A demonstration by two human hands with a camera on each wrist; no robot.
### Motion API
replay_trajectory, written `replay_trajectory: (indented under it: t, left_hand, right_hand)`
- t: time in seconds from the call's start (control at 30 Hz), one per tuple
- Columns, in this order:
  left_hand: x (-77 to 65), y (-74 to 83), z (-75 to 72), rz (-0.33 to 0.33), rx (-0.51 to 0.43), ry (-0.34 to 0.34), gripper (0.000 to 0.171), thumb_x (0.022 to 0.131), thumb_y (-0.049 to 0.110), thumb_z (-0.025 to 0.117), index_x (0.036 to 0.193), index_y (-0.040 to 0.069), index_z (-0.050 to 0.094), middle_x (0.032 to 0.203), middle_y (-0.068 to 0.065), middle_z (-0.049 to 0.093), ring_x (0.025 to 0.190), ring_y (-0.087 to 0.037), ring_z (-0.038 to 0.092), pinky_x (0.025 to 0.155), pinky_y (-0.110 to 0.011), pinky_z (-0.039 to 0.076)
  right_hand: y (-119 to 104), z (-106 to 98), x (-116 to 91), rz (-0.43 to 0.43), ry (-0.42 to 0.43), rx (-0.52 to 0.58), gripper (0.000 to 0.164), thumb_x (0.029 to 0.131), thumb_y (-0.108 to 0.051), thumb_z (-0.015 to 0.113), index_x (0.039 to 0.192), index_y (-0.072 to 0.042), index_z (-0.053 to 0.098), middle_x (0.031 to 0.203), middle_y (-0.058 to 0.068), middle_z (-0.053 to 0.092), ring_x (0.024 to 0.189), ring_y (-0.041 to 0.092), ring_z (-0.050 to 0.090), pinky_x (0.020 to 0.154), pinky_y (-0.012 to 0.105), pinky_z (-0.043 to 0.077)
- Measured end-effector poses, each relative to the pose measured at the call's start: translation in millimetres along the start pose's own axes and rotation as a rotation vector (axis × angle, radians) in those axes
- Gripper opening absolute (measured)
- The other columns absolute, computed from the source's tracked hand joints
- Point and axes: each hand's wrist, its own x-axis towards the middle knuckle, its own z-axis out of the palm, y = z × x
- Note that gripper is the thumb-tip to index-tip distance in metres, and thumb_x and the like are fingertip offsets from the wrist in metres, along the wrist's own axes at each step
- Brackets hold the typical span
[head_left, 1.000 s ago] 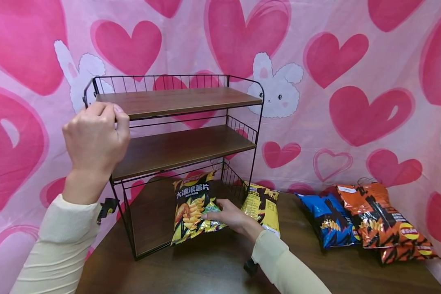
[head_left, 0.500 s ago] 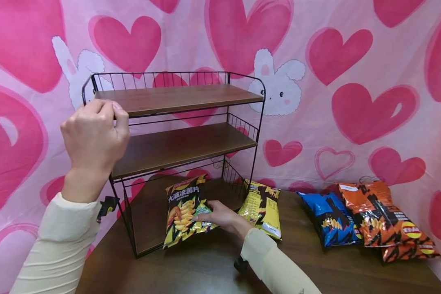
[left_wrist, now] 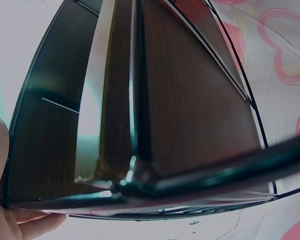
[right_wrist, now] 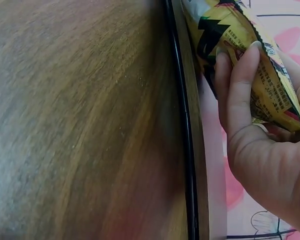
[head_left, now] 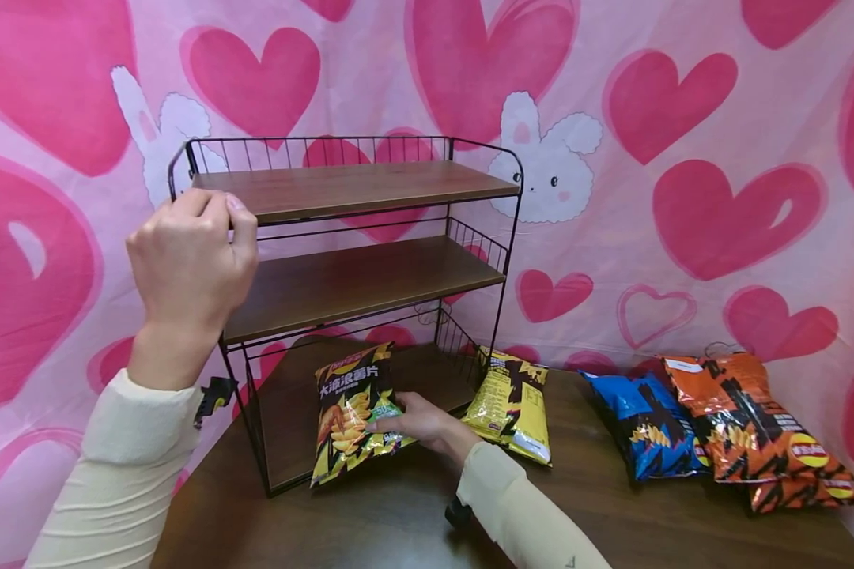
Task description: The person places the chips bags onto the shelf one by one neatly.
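Observation:
A black wire rack with brown wooden shelves (head_left: 356, 191) stands on the table. At its upper left side my left hand (head_left: 192, 261) grips the frame; in the left wrist view its fingers (left_wrist: 40, 226) curl about the dark metal rod. My right hand (head_left: 427, 423) holds a black and yellow chip bag (head_left: 349, 411), thumb on the front and fingers behind. The bag leans at the opening of the lowest tier, its bottom end projecting past the front edge. Whether it touches the board cannot be told. Printed back and crimped edge of the bag (right_wrist: 272, 87) show in the right wrist view.
Beside the rack's right front leg lies a yellow chip bag (head_left: 515, 407). Farther right are a blue chip bag (head_left: 640, 427) and an orange chip bag (head_left: 743, 419) lying over another orange bag (head_left: 804, 490). A pink heart-patterned cloth (head_left: 683, 118) hangs behind the table (head_left: 370, 529).
My right hand has carried the black and yellow chip bag left along the front of the lowest tier. The left hand keeps its grip on the rack. The head view has shifted slightly.

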Motion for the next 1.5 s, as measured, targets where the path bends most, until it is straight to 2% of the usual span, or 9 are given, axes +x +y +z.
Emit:
replay_trajectory:
  t: [0.13,0.3,0.47,0.6,0.8,0.9,1.0,1.1,1.5]
  left_hand:
    - [0.0,0.9,1.0,-0.001,0.003,0.001,0.055,0.103,0.029,0.037,0.08,-0.011,0.068,0.089,-0.025,0.071,0.071,-0.051,0.061,0.054,-0.066,0.044]
    - [-0.7,1.3,2.1,-0.002,0.005,-0.007,0.055,0.103,0.028,0.038,0.082,-0.011,0.069,0.09,-0.024,0.071,0.07,-0.051,0.061,0.054,-0.065,0.045]
    - [-1.2,1.4,2.2,0.0,0.005,-0.008,0.055,0.103,0.028,0.037,0.08,-0.011,0.068,0.089,-0.024,0.071,0.068,-0.05,0.06,0.053,-0.064,0.045]
    - [-1.5,0.6,2.3,0.005,0.012,-0.016,0.055,0.103,0.028,0.037,0.082,-0.011,0.07,0.089,-0.024,0.071,0.068,-0.049,0.061,0.052,-0.063,0.045]
    - [-3.3,-0.4,4.5,0.0,0.009,-0.006,0.055,0.103,0.028,0.038,0.083,-0.011,0.071,0.089,-0.025,0.071,0.069,-0.051,0.061,0.052,-0.065,0.045]
    - [-3.8,-0.4,4.8,0.009,0.013,-0.006,0.055,0.103,0.028,0.038,0.081,-0.01,0.07,0.088,-0.024,0.071,0.069,-0.05,0.061,0.052,-0.065,0.044]
    - [-3.6,-0.4,4.4,0.012,0.015,-0.007,0.056,0.104,0.029,0.037,0.08,-0.009,0.07,0.088,-0.022,0.071,0.069,-0.048,0.061,0.051,-0.064,0.044]
    - [-3.4,-0.5,3.8,0.013,0.017,-0.01,0.055,0.104,0.029,0.037,0.08,-0.009,0.069,0.088,-0.022,0.071,0.069,-0.048,0.061,0.052,-0.064,0.044]
    - [-1.6,-1.7,1.6,0.003,0.022,-0.001,0.055,0.103,0.029,0.038,0.08,-0.011,0.07,0.089,-0.024,0.071,0.07,-0.05,0.06,0.053,-0.065,0.044]
  right_hand:
    - [-0.9,2.9,3.3,-0.009,-0.02,0.002,0.089,0.088,-0.024,0.08,0.153,0.01,0.032,0.156,0.027,0.037,0.141,0.04,0.04,0.113,0.056,0.037]
    - [0.6,6.7,5.9,0.011,-0.015,-0.01,0.095,0.088,-0.025,0.081,0.156,0.01,0.025,0.162,0.028,0.027,0.148,0.041,0.029,0.116,0.057,0.032]
    - [0.9,12.5,8.3,0.006,-0.016,-0.01,0.094,0.087,-0.024,0.081,0.156,0.009,0.026,0.163,0.027,0.026,0.15,0.041,0.027,0.118,0.057,0.029]
    - [0.7,17.1,10.8,-0.024,-0.016,-0.015,0.088,0.087,-0.023,0.081,0.155,0.005,0.033,0.16,0.024,0.035,0.146,0.039,0.034,0.116,0.056,0.033]
    - [4.2,22.6,15.4,-0.078,0.101,-0.129,0.091,0.083,-0.029,0.084,0.154,0.004,0.036,0.158,0.022,0.039,0.146,0.038,0.036,0.115,0.056,0.034]
    - [5.5,25.0,17.1,-0.116,0.157,-0.149,0.084,0.082,-0.027,0.085,0.149,0.001,0.043,0.149,0.02,0.048,0.131,0.036,0.052,0.105,0.055,0.045]
    - [6.4,27.2,17.6,-0.132,0.173,-0.121,0.077,0.082,-0.025,0.085,0.145,0.0,0.047,0.136,0.019,0.054,0.101,0.029,0.064,0.078,0.052,0.058]
    - [7.0,28.9,17.3,-0.125,0.173,-0.105,0.075,0.084,-0.023,0.084,0.144,-0.001,0.046,0.129,0.019,0.054,0.078,0.023,0.062,0.054,0.045,0.057]
    - [-3.2,40.5,17.9,-0.123,0.109,-0.169,0.076,0.09,-0.03,0.078,0.15,-0.001,0.043,0.141,0.022,0.052,0.07,0.019,0.061,0.053,0.039,0.055]
